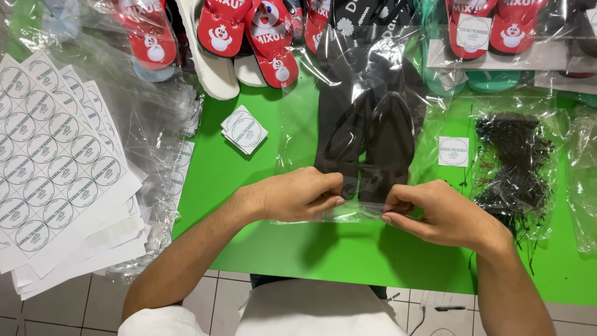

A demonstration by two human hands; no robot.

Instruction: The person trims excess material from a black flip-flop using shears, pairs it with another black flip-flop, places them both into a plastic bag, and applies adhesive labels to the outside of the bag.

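Packing workshop: bagged flip-flops (249, 37), sticker sheets (50, 155) (green table (348, 249)).

A clear plastic bag (364, 134) of black sandals lies at centre. White round-sticker sheets (53, 162) lie left. A square white label (453, 151) sits right.

Bright green tabletop (249, 180) under even light, pale tiled floor (93, 305) with grey grout below its near edge.
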